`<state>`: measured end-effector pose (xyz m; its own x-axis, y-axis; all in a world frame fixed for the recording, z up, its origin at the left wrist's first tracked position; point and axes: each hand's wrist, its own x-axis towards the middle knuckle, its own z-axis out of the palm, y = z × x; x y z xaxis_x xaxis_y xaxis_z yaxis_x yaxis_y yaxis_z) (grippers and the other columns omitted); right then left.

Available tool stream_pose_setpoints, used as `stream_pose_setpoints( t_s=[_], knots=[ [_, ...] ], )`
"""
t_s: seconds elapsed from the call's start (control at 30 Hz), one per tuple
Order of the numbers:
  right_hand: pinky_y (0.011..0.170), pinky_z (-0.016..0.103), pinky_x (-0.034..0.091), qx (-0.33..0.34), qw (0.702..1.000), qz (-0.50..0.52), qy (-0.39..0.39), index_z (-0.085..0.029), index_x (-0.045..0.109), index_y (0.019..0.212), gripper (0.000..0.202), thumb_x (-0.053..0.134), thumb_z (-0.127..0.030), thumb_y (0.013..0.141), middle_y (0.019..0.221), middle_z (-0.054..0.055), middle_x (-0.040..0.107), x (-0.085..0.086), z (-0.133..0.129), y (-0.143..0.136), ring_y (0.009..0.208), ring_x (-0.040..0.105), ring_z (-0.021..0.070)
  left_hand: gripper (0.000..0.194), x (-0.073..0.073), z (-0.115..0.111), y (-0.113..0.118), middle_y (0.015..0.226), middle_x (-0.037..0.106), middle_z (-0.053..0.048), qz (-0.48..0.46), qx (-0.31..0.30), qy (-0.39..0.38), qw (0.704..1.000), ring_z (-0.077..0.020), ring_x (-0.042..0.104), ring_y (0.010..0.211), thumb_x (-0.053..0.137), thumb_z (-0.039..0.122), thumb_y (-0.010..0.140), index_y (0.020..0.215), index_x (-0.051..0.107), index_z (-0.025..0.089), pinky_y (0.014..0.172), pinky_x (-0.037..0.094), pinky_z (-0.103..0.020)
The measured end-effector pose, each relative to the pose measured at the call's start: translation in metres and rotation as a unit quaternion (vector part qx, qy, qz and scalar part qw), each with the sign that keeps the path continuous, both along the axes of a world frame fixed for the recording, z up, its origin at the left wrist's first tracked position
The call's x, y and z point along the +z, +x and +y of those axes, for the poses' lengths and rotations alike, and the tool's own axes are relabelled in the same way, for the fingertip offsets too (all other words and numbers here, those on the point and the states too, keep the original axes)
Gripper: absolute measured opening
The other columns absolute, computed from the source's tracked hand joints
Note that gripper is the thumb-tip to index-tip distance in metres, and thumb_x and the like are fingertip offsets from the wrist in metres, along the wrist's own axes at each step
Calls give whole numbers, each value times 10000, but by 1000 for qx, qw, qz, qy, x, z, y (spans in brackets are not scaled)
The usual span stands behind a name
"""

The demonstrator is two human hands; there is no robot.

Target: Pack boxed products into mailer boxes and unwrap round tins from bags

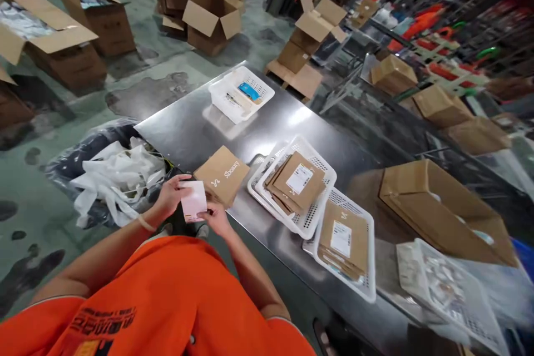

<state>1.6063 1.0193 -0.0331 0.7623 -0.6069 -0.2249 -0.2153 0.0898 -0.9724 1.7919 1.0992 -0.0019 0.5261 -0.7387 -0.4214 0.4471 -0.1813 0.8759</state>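
A small whitish-pink sheet, like a label or its backing paper [193,200], is held between my two hands in front of my body. My left hand [172,196] pinches its upper left side, and my right hand [217,218] grips its lower right corner. Just beyond it, a flat brown cardboard mailer [224,173] with white lettering lies at the table's near edge. To the right, a white basket [329,169] carries several brown mailers [287,178], the top one bearing a white label. Another white basket [370,267] holds more labelled mailers [357,228].
On the steel table [179,117] a white basket [217,94] contains a blue packet [249,90]. A bin [62,164] full of white strips [125,169] stands left. At right are a large open carton [409,200] and a basket of small items [479,311]. Open cartons [212,16] fill the background.
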Motion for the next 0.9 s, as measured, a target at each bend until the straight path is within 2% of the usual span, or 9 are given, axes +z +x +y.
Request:
stream_pose_setpoints(
  t_s=[0.07,0.13,0.2,0.27,0.37,0.5,0.73,0.8,0.9],
  knots=[
    [656,289,462,-51,998,1,34,-234,735,813,222,865,-344,671,654,-57,627,-5,8,9,652,562,170,787,-7,4,8,743,698,36,33,74,48,996,-157,657,638,1001,437,596,1252,666,160,675,551,-296],
    [626,267,436,-96,994,-8,53,-253,725,962,345,848,-326,647,646,-93,589,-5,8,16,616,528,153,815,-12,12,8,703,656,52,63,92,71,991,-164,652,607,932,560,730,1367,604,172,664,549,-313],
    [608,255,418,-124,991,-15,54,-263,707,984,384,843,-339,633,628,-109,559,-3,6,22,605,512,148,870,-13,22,1,744,692,27,64,41,45,996,-186,679,638,848,653,826,1497,538,194,679,553,-332],
    [605,257,420,-129,990,-17,52,-257,696,884,317,846,-379,632,621,-94,578,-2,6,29,609,518,147,913,-13,31,-9,827,753,-8,32,-40,8,999,-200,708,715,921,612,749,1485,582,191,718,556,-331],
    [603,268,444,-142,987,-19,67,-245,717,797,286,862,-428,633,647,-58,662,-2,6,32,610,554,153,726,-13,35,-18,895,801,-51,-25,-111,10,993,-215,725,798,1005,445,563,1173,758,137,779,561,-324],
    [620,293,500,-170,983,-16,62,-246,763,769,271,900,-439,638,671,-26,727,-4,3,25,633,617,179,544,-10,23,-15,882,824,-85,-59,-138,47,988,-241,732,789,953,422,557,996,833,124,764,557,-336],
    [884,392,558,-225,966,-13,-123,-257,775,725,123,817,-351,792,919,48,771,-11,4,2,908,715,251,456,-15,-2,-12,855,830,-84,-67,-192,83,976,-250,734,781,917,308,518,929,873,115,707,536,-310],
    [931,392,541,-229,955,1,-188,-258,757,738,124,774,-330,837,1015,59,760,-9,-12,-2,995,701,256,428,-23,-4,-13,808,814,-79,-35,-221,102,969,-255,729,771,938,303,487,861,866,105,699,529,-312],
    [993,393,524,-264,931,48,-249,-249,716,765,139,717,-328,879,1067,71,742,-3,-66,-2,1090,673,265,446,-37,-5,-13,787,807,-84,29,-261,137,955,-260,726,758,984,308,448,821,862,96,700,536,-325]
  ],
)
